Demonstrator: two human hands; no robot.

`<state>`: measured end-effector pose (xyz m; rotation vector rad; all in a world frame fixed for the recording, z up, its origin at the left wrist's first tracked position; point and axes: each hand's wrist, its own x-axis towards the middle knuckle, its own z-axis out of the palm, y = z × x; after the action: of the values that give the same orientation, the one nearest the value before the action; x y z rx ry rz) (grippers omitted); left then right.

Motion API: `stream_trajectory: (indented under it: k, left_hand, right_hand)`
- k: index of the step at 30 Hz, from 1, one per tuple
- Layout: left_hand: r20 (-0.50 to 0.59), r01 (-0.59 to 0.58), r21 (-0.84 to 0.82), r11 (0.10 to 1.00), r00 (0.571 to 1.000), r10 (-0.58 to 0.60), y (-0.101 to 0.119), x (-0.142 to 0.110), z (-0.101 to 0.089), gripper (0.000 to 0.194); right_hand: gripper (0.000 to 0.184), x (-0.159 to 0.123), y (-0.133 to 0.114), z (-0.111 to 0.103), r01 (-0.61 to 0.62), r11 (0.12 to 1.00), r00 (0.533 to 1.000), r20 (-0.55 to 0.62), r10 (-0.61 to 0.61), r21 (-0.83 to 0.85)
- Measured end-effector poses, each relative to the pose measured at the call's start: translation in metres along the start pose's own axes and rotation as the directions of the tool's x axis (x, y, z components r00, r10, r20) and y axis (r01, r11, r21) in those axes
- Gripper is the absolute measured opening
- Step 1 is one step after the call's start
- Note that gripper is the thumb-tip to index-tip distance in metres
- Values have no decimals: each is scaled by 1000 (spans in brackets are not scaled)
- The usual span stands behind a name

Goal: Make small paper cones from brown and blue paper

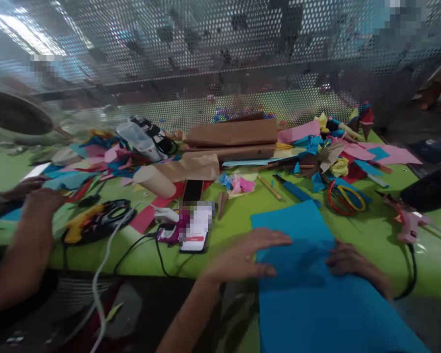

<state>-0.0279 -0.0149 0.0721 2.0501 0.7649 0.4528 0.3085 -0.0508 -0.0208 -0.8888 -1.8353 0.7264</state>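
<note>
A large blue sheet of paper (pixel 308 304) lies partly on the green table and extends over its near edge toward me. My left hand (pixel 246 255) is at the sheet's left side, with fingers and thumb stretched out over the paper. On the opposite edge, the fingers of my right hand (pixel 356 267) curl over the sheet; its thumb is hidden. Beyond the sheet are a blue-handled tool (pixel 297 191), probably a cutter, and scissors with red and yellow handles (pixel 347 198). A pink glue gun (pixel 409 228) with a black cord rests to the right.
Two phones, one lit (pixel 198 228) and one dark (pixel 193 190), lie left of my hands beside a plugged power adapter (pixel 167 215). A white cable (pixel 106 260) hangs off the edge. Coloured scraps and brown paper (pixel 231 132) line the back. Another person's arm (pixel 33 235) is at left.
</note>
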Motion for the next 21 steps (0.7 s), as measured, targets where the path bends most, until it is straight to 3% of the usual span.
stream_trajectory:
  k: [5,8,14,18,21]
  left_hand:
    - [115,25,24,999,993,-27,-6,-63,27,101]
    - [106,121,104,987,986,-132,-13,-82,39,109]
    - [136,135,-19,991,982,-132,-26,-101,41,114]
    - [33,230,8,973,973,-230,-31,-100,48,103]
    - [22,210,16,978,977,-210,-36,-98,51,99]
  right_hand:
    - [33,15,-18,14,10,1000,992,123,-9,-11]
    - [36,15,-18,24,9,1000,989,148,-8,-3]
    - [34,6,-20,28,-150,988,984,105,146,35]
    - [46,3,-30,29,-256,964,964,96,249,74]
    - [37,4,-35,32,-316,948,947,66,314,25]
